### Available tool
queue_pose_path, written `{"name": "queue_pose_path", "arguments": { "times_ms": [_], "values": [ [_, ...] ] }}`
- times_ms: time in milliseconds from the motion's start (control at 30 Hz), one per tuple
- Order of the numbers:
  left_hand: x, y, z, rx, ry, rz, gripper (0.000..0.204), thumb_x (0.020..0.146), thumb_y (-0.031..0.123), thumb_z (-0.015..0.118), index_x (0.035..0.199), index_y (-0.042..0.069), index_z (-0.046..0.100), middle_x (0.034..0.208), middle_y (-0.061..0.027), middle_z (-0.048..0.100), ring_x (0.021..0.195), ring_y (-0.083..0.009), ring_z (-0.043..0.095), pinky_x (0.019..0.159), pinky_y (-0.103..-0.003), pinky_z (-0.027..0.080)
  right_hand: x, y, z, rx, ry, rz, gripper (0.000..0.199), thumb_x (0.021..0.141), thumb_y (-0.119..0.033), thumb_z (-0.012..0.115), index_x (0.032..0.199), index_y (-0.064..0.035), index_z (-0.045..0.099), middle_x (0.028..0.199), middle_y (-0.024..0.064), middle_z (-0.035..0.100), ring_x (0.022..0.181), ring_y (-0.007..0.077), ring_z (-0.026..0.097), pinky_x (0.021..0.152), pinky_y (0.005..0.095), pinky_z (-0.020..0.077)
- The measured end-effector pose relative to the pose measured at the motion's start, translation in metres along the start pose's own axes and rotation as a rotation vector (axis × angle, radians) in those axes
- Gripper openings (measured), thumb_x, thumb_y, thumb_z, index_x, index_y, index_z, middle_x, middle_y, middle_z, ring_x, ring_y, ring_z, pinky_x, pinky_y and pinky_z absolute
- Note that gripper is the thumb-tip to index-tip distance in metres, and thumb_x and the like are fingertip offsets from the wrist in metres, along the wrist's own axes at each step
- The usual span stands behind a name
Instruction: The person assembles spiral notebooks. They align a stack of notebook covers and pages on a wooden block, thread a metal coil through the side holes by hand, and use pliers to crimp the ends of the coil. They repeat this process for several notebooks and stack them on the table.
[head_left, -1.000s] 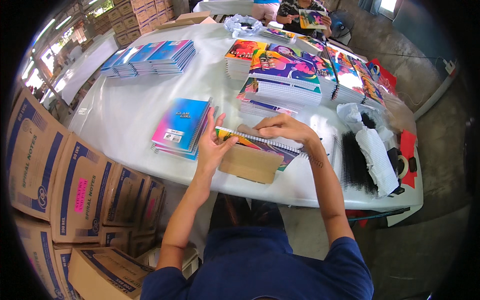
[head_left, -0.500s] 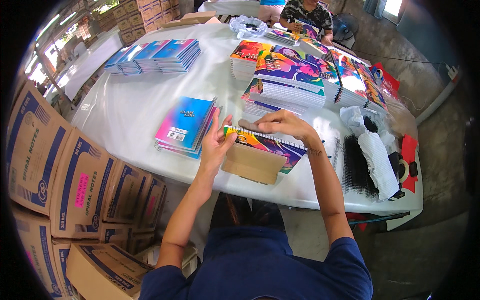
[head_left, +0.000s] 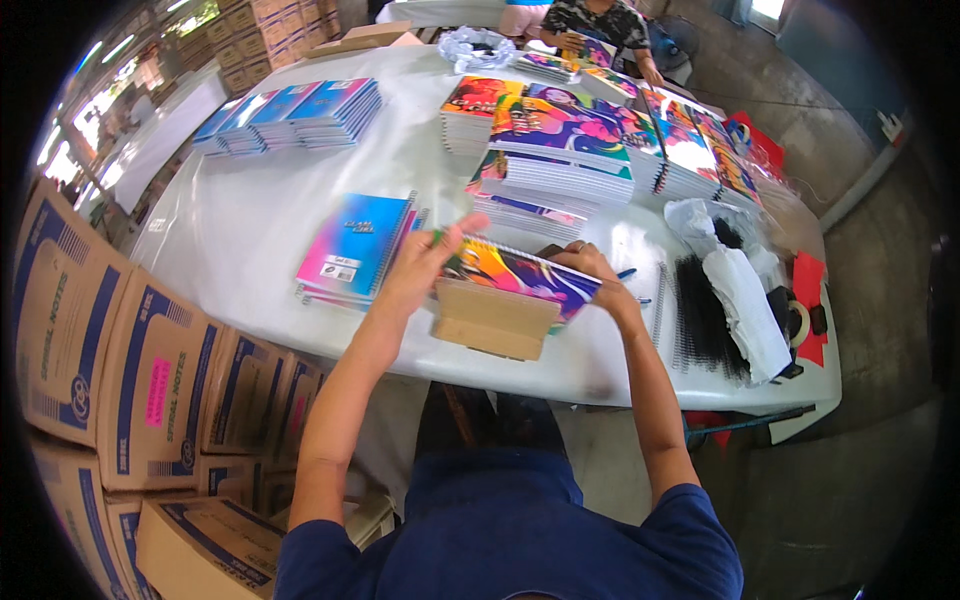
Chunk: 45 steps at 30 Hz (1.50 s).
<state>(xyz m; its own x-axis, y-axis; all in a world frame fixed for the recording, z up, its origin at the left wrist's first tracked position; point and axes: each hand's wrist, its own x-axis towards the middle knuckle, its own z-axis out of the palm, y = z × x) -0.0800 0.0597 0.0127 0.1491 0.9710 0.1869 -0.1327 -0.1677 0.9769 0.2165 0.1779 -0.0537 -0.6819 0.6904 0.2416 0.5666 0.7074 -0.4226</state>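
I hold a spiral notebook (head_left: pixel 520 273) with a bright multicoloured cover, tilted up off the white table (head_left: pixel 250 220). My left hand (head_left: pixel 425 268) grips its left edge and my right hand (head_left: pixel 592 272) grips its right edge. Its brown cardboard back (head_left: pixel 492 318) faces me below the cover. Just left of my left hand lies a small stack of pink and blue spiral notebooks (head_left: pixel 355 250). Behind the held notebook stands a tall pile of purple-covered notebooks (head_left: pixel 560 150).
Black spiral bindings (head_left: pixel 705 320) and white plastic wrap (head_left: pixel 745 295) lie to the right. Blue notebook stacks (head_left: pixel 300 112) sit at the far left, colourful stacks (head_left: pixel 690 150) at the far right. Printed cardboard boxes (head_left: pixel 130 380) crowd the left. Another person (head_left: pixel 590 20) sits across the table.
The colourful notebook, flat on the table a second ago, is now lifted and tilted up between both my hands. My left hand shifted to its left edge.
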Motion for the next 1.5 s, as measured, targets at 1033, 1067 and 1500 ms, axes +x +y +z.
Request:
{"name": "queue_pose_path", "arguments": {
  "times_ms": [1033, 1067, 1500],
  "values": [
    [-0.054, -0.012, 0.093, 1.404, 0.238, 0.500, 0.066, 0.070, 0.020, 0.077, 0.132, 0.017, 0.055, 0.130, -0.0002, 0.059, 0.121, -0.0379, 0.052, 0.099, -0.053, 0.039, -0.102, -0.172, -0.021, 0.080, 0.346, 0.003, 0.031, 0.088, -0.020, 0.065, 0.116, -0.0074, 0.063, 0.092, 0.0127, 0.060, 0.077, 0.0253, 0.060, 0.064, 0.0369, 0.0495],
    [-0.054, -0.011, 0.093, 1.407, 0.236, 0.488, 0.067, 0.069, 0.018, 0.078, 0.132, 0.017, 0.055, 0.130, 0.0001, 0.059, 0.121, -0.0376, 0.052, 0.099, -0.053, 0.039, -0.103, -0.173, -0.022, 0.068, 0.316, 0.031, 0.030, 0.088, -0.020, 0.064, 0.114, -0.0065, 0.063, 0.091, 0.0128, 0.060, 0.075, 0.0238, 0.060, 0.062, 0.0356, 0.0491],
    [-0.023, 0.057, -0.023, 0.467, 0.529, 0.074, 0.044, 0.088, 0.027, 0.067, 0.131, 0.022, 0.058, 0.112, -0.0016, 0.068, 0.065, -0.0054, 0.058, 0.060, -0.023, 0.051, -0.075, -0.064, -0.034, 0.275, 0.459, 0.351, 0.031, 0.095, -0.024, 0.056, 0.112, 0.0007, 0.062, 0.091, 0.0170, 0.063, 0.078, 0.0262, 0.061, 0.070, 0.0355, 0.0486]
  ]
}}
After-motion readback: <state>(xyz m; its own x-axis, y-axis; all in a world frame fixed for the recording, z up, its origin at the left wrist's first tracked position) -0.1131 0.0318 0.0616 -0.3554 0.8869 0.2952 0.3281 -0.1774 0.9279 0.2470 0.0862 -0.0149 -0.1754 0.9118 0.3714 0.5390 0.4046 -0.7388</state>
